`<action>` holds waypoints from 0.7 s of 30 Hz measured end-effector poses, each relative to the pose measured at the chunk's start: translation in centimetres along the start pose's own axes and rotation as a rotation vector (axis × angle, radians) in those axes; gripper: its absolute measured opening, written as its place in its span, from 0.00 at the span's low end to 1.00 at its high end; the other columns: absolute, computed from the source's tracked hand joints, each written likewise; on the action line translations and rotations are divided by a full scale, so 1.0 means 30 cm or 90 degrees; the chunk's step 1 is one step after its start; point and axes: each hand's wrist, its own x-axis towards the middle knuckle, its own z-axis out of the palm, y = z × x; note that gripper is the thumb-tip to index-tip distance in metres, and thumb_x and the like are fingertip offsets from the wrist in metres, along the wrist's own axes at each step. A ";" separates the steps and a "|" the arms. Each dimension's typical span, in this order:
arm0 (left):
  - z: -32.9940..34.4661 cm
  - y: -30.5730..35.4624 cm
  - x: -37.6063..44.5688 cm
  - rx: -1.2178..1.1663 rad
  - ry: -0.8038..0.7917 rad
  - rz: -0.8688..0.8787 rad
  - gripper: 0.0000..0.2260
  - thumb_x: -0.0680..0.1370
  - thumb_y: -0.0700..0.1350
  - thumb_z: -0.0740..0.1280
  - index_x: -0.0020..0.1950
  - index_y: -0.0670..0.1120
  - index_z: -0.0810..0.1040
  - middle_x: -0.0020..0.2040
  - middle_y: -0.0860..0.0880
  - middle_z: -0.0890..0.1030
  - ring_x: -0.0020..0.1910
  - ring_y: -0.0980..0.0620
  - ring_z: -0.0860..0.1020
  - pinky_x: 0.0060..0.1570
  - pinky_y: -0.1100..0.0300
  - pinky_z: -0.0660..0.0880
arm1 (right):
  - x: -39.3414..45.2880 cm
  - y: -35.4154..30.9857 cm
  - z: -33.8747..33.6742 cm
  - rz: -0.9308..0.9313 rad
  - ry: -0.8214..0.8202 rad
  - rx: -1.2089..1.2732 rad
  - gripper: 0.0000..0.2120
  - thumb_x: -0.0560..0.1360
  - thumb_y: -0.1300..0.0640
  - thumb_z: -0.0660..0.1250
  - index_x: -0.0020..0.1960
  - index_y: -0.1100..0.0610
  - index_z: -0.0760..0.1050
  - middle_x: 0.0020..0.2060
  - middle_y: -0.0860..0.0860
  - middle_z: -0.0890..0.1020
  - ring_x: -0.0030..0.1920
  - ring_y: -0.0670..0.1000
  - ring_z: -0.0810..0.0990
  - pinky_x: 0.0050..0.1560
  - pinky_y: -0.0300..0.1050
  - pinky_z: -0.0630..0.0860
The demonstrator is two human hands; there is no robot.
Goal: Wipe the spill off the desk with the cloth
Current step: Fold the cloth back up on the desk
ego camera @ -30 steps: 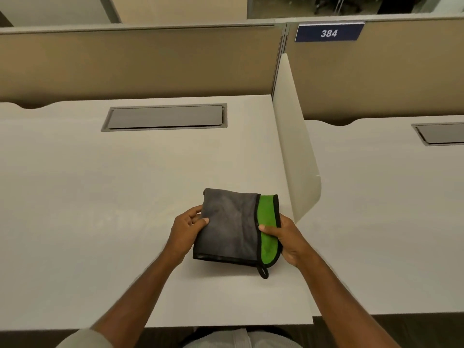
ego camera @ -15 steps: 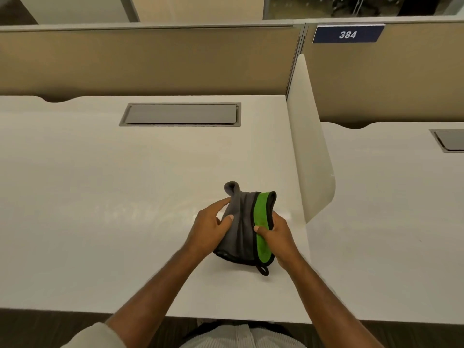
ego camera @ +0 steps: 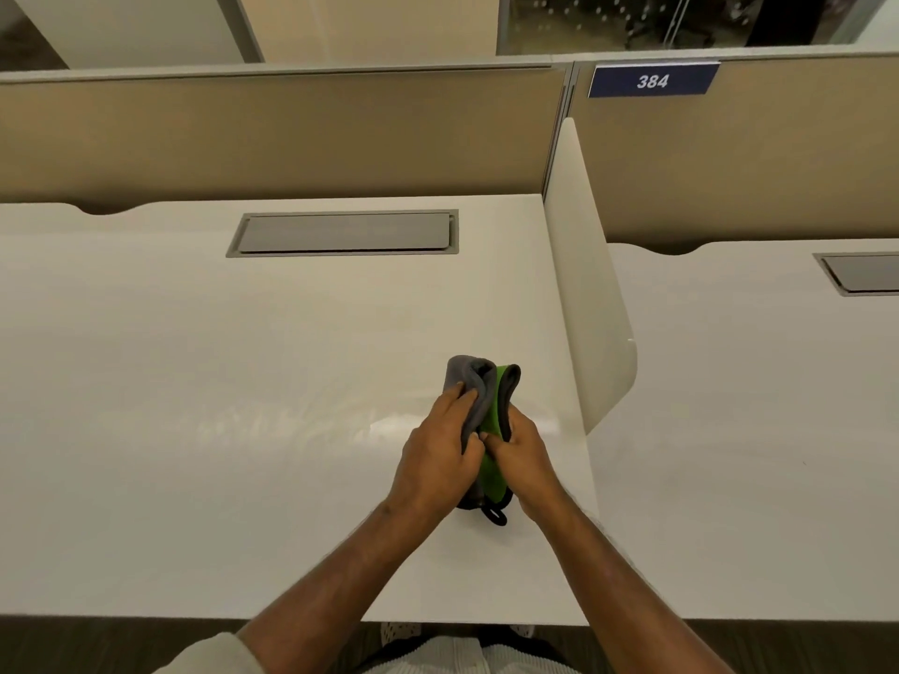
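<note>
A grey and green cloth with black trim and a black hanging loop is bunched upright between both hands over the white desk. My left hand grips its grey side. Against the green side, my right hand pinches the fold. The two hands almost touch. A faint glossy streak lies on the desk to the left of the hands; I cannot tell whether it is liquid or glare.
A white divider panel stands just right of the hands. A grey cable hatch is set into the desk at the back. Tan partition walls close the far side. A second desk lies to the right.
The cloth was flat between my hands a second ago. Both hands have pushed together, folding it into a narrow upright bundle. The view has shifted slightly.
</note>
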 end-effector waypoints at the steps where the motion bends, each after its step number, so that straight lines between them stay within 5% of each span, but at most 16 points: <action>1: 0.000 0.004 0.001 0.001 -0.001 0.001 0.24 0.81 0.44 0.64 0.78 0.51 0.67 0.78 0.53 0.68 0.68 0.51 0.75 0.62 0.67 0.67 | 0.002 -0.003 0.004 0.004 0.001 0.007 0.09 0.83 0.62 0.63 0.57 0.50 0.77 0.51 0.52 0.85 0.53 0.53 0.84 0.55 0.45 0.82; 7: -0.016 0.019 0.010 -0.070 -0.028 -0.003 0.21 0.85 0.49 0.58 0.79 0.51 0.66 0.80 0.53 0.63 0.74 0.53 0.69 0.67 0.66 0.65 | 0.014 -0.021 0.021 0.102 0.033 0.184 0.15 0.86 0.54 0.57 0.64 0.60 0.77 0.58 0.62 0.83 0.60 0.63 0.82 0.65 0.62 0.78; 11: -0.040 0.014 0.013 -0.163 -0.057 -0.018 0.20 0.86 0.43 0.57 0.78 0.50 0.67 0.81 0.52 0.62 0.75 0.52 0.68 0.72 0.56 0.69 | 0.018 -0.014 0.026 0.136 0.025 0.281 0.21 0.83 0.43 0.59 0.66 0.55 0.77 0.58 0.59 0.85 0.59 0.61 0.83 0.64 0.64 0.78; 13: -0.048 0.005 0.015 -0.192 -0.094 -0.032 0.20 0.86 0.42 0.56 0.78 0.51 0.67 0.80 0.52 0.62 0.71 0.51 0.73 0.63 0.52 0.79 | 0.024 0.003 0.028 0.087 0.011 0.236 0.17 0.82 0.45 0.63 0.66 0.52 0.77 0.57 0.56 0.86 0.57 0.59 0.85 0.63 0.64 0.80; 15: -0.050 -0.006 0.017 -0.245 -0.106 -0.048 0.20 0.85 0.40 0.58 0.76 0.53 0.69 0.74 0.49 0.72 0.52 0.56 0.82 0.44 0.58 0.83 | 0.033 0.024 0.028 0.068 0.007 0.225 0.13 0.82 0.50 0.66 0.65 0.51 0.78 0.55 0.54 0.87 0.55 0.58 0.86 0.62 0.63 0.80; 17: -0.054 -0.014 0.010 -0.291 -0.028 -0.028 0.18 0.83 0.39 0.61 0.70 0.54 0.75 0.63 0.49 0.80 0.41 0.57 0.82 0.38 0.64 0.80 | 0.043 0.040 0.027 0.074 0.015 0.250 0.12 0.82 0.52 0.66 0.64 0.53 0.78 0.54 0.54 0.87 0.55 0.57 0.86 0.60 0.61 0.82; 21: -0.076 -0.054 0.027 -0.195 0.204 -0.052 0.12 0.81 0.46 0.67 0.64 0.56 0.76 0.62 0.63 0.77 0.47 0.58 0.78 0.45 0.66 0.75 | 0.048 0.043 0.031 0.094 0.028 0.293 0.15 0.80 0.52 0.68 0.65 0.55 0.77 0.55 0.55 0.87 0.53 0.57 0.87 0.49 0.51 0.84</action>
